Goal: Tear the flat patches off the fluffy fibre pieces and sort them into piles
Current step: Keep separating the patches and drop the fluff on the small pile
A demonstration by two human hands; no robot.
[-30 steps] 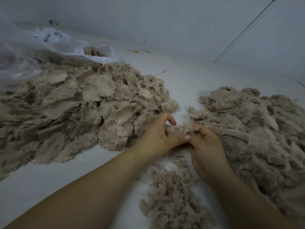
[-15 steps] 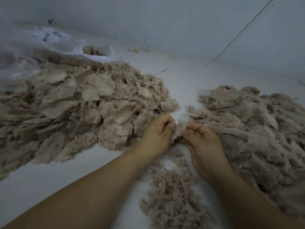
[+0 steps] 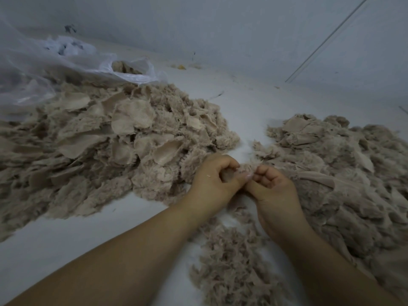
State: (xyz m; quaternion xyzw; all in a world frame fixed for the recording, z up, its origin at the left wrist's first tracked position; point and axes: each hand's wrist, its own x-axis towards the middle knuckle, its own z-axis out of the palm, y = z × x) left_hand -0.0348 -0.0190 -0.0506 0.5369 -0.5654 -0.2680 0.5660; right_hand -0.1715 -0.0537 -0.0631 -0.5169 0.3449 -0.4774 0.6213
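Centrally, the left hand (image 3: pixel 213 180) and right hand (image 3: pixel 272 186) meet thumb to thumb, both with fingers curled, pinching one small fluffy fibre piece (image 3: pixel 246 168) between them above the white surface (image 3: pixel 66 239). A big pile (image 3: pixel 106 142) lies at left, another pile (image 3: pixel 344 168) at right, loose tufts (image 3: pixel 229 266) beneath the wrists, a plastic bag (image 3: pixel 55 62) behind.

One fibre pile (image 3: pixel 99 146) lies left, another (image 3: pixel 344 173) right. A plastic bag (image 3: pixel 66 62) sits behind the left pile; loose fluff (image 3: pixel 229 266) lies nearest.
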